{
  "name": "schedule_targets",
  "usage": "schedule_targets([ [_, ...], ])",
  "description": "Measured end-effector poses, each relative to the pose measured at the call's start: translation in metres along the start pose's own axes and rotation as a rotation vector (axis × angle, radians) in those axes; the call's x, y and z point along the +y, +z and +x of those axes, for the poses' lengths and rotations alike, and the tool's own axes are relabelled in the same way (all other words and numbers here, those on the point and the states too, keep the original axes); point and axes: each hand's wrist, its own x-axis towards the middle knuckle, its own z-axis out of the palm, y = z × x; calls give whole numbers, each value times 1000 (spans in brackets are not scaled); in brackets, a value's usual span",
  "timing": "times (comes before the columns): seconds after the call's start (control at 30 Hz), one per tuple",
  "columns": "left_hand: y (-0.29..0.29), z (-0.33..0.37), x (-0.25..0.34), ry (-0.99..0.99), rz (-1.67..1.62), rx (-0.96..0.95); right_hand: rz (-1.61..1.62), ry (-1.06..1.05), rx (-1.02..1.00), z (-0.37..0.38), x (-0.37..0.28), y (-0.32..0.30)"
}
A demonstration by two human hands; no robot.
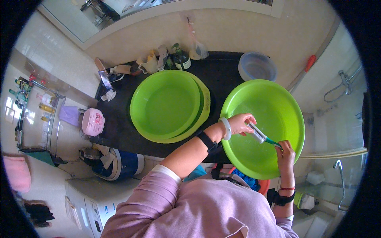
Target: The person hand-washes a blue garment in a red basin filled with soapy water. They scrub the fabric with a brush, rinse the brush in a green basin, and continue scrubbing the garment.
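A scrubbing brush with white bristles and a green handle is held over a large bright-green basin on the right. My right hand grips the handle's end, near the basin's right front rim. My left hand, with a pale bangle on its wrist, has bent fingers at the tip of the brush head. Its fingertips appear to pinch the tip, partly covering it. The basin's inside looks wet; I cannot tell how much water it holds.
Two stacked green basins stand left on the dark counter. Behind them are a pump bottle and several toiletries. A translucent bowl sits behind the right basin. A pink tub is at the counter's left end. A washing machine stands lower left.
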Motion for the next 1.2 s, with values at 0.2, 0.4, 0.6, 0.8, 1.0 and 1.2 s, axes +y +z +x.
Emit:
schedule_targets([
  [0.2,0,-2,0,1,4,7,19,-20,35,-1,0,0],
  [0.4,1,-3,1,-10,13,21,25,11,-1,-3,0,0],
  [0.6,1,-7,4,-15,23,38,-3,37,-25,-4,0,2],
  [0.8,0,-9,5,-14,-46,1,-10,54,-46,-3,-5,1],
  [1.0,-3,-8,6,-3,-55,-34,-32,25,-40,-1,-7,0],
  [1.2,-4,-8,8,17,-61,-46,-27,3,31,-1,-1,2],
])
